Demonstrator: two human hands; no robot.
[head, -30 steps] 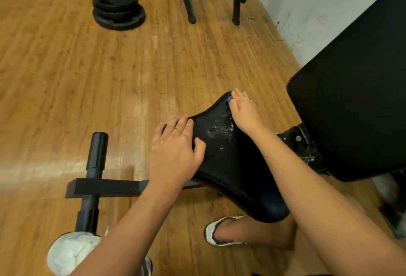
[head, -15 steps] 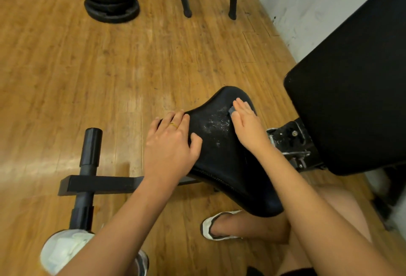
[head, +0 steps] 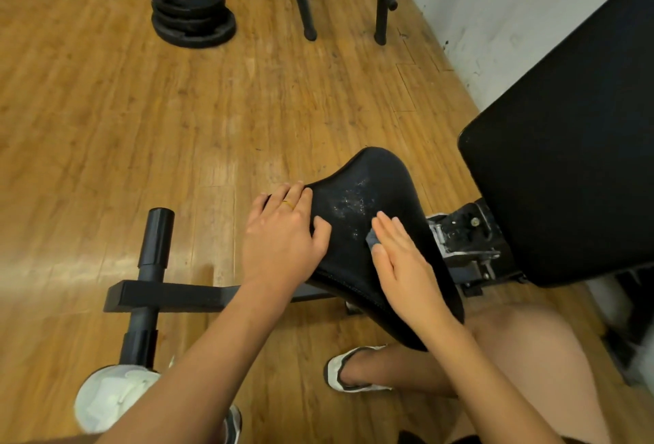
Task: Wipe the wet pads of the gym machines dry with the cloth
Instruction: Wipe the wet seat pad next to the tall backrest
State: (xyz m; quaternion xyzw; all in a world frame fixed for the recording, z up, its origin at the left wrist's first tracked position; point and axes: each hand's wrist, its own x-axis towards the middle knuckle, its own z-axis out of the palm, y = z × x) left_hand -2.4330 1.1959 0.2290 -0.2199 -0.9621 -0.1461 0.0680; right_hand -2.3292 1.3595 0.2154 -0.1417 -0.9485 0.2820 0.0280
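My left hand [head: 283, 242] grips the left edge of the seat pad [head: 375, 174]. Its fingers [head: 295, 192] curl over the rim and the thumb lies on top of the black surface. A gold ring [head: 289, 203] sits on one of those fingers.

My right hand [head: 403, 266] lies flat on the pad, fingers straight and close together, pressing down on the cloth [head: 371, 239]. Only a small grey-blue corner of the cloth peeks out at the left edge of those fingers (the rest is hidden under my hand). Between the two sets of fingers, and just ahead of my right fingertips, pale glistening specks [head: 350, 201] are scattered over the pad.

Just right of my right fingers is a scuffed metal bracket [head: 463, 235]. Beyond it the big black back pad [head: 566, 160] rises at a tilt. Under my left wrist a black frame bar [head: 170, 295] runs off to the left and meets a padded black post [head: 155, 242].

Far ahead of my left fingers a stack of weight plates [head: 193, 12] lies on the wooden floor [head: 106, 107], beside the legs of a black rack [head: 304, 1]. Near me, below my left forearm, I see my white shoe [head: 113, 397]. Below the seat pad my other foot, in a white shoe [head: 354, 369], rests on the floor.
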